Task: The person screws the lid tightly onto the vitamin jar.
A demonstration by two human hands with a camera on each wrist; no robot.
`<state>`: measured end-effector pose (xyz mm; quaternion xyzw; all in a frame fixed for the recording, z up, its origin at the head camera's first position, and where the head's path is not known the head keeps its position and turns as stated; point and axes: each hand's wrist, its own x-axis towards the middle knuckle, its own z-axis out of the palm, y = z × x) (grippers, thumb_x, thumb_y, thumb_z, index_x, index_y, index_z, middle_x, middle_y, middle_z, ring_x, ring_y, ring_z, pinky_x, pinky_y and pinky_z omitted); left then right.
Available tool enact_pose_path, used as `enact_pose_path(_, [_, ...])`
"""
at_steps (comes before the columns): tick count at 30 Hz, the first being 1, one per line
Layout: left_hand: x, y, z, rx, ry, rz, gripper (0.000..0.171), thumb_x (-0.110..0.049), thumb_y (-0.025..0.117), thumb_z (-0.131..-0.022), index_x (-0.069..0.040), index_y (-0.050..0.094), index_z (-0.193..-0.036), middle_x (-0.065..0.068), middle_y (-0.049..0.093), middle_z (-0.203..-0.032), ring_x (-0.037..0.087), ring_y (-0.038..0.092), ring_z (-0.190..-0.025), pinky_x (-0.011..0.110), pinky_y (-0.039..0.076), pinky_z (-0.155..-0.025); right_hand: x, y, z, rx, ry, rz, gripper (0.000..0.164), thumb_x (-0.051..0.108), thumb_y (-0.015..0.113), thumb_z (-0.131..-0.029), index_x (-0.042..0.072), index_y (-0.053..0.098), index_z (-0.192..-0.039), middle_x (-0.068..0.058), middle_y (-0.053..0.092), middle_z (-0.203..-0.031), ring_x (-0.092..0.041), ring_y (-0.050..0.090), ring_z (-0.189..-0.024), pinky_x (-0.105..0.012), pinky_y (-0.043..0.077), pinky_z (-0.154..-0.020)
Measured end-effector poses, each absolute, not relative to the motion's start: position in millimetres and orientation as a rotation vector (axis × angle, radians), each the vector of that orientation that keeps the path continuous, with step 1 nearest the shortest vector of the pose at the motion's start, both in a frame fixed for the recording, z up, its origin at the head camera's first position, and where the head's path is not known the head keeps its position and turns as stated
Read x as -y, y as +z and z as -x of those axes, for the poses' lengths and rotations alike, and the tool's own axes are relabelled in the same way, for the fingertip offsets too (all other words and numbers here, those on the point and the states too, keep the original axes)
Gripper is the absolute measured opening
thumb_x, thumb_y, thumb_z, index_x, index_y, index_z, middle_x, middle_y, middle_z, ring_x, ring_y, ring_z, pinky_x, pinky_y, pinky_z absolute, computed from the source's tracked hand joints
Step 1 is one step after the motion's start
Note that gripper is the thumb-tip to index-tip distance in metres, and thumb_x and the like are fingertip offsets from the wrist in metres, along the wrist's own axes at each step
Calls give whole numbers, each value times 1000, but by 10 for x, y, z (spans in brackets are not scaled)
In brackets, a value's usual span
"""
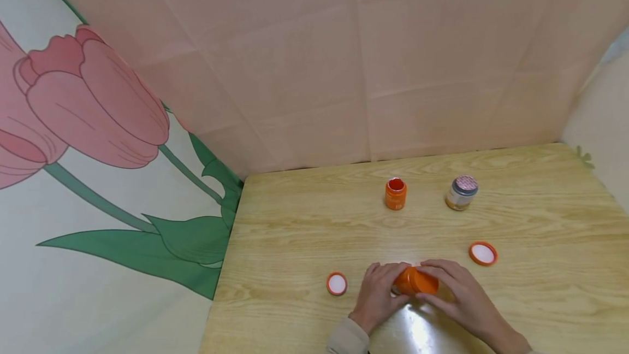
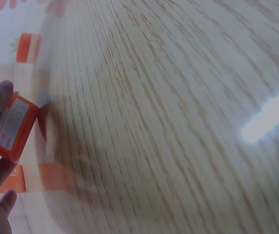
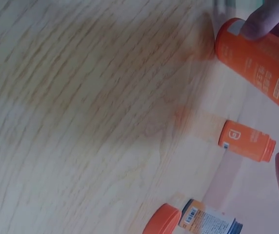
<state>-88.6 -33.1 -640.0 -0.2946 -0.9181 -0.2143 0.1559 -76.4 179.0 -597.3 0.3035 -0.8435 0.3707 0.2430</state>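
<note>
left hand [image 1: 379,293] and right hand [image 1: 457,295] grip a tilted bottle [image 1: 415,281].
we see a left lid [image 1: 336,284] and right lid [image 1: 483,254] either side, an open bottle [image 1: 395,195] and jar [image 1: 461,194] beyond.

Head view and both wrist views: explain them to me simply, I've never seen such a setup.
No machine here, just a person's bare hands. One camera sits on the head, looking forward and down; each wrist carries another. The left hand grips an orange bottle, tilted, while the right hand holds its cap end. On the wooden table stand a lidless orange bottle and a dark-rimmed jar. Two lids lie white side up: a smaller lid and a larger lid.
</note>
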Motion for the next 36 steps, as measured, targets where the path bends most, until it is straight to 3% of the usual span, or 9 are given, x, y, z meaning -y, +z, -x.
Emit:
enact_pose_path(4, [323,-6388,888,2635,-620,837,67,-40,85,-74,-29,55,-133,-13,69,-121,1,64,-112,39,49,-102,-1753,-5989,735,2370,1003,-721,57,32,91,-63,12,70,-113,-4,67,-113,-15,56,-106,-3,23,-108])
enact_pose_path(7, [320,-6391,887,2630,-615,838,67,-41,85,-73,-29,55,-132,-13,69,-121,1,64,-112,39,49,-101,-1748,-6004,728,2364,1010,-718,59,37,89,-65,12,70,-114,-5,67,-115,-13,55,-109,-2,22,-108])
enact_pose_path(14, [318,-6410,896,2625,-630,838,66,-44,83,-75,-29,55,-132,-13,69,-121,1,64,-112,39,50,-101,-1813,-5981,758,2230,1016,-953,47,49,62,-93,12,70,-121,-10,66,-127,-13,48,-132,-16,24,-118])
enact_pose_path(18, [323,-6412,897,2632,-624,840,65,-45,82,-76,-29,55,-133,-13,69,-121,1,64,-112,38,49,-101,-1852,-5943,754,2286,968,-979,46,49,56,-97,14,70,-123,-7,66,-130,-11,44,-137,-18,20,-120])
enact_pose_path(25, [326,-6403,895,2625,-614,845,65,-46,82,-76,-29,54,-133,-13,69,-121,1,64,-112,38,49,-101,-1861,-5931,745,2344,941,-968,46,33,77,-81,15,70,-123,-7,68,-126,-15,49,-128,-17,20,-119])
enact_pose_path(31, [326,-6411,894,2621,-604,840,66,-46,83,-74,-29,55,-132,-14,69,-121,0,63,-112,37,49,-101,-1827,-5965,776,2265,963,-930,45,48,65,-92,14,72,-119,-9,68,-120,-18,53,-119,-16,23,-117])
enact_pose_path(36, [325,-6407,889,2635,-602,839,69,-44,84,-74,-29,54,-134,-13,68,-122,0,63,-113,38,48,-103,-1787,-5995,803,2207,974,-879,50,54,59,-93,11,73,-114,-8,69,-112,-21,56,-108,-14,26,-113])
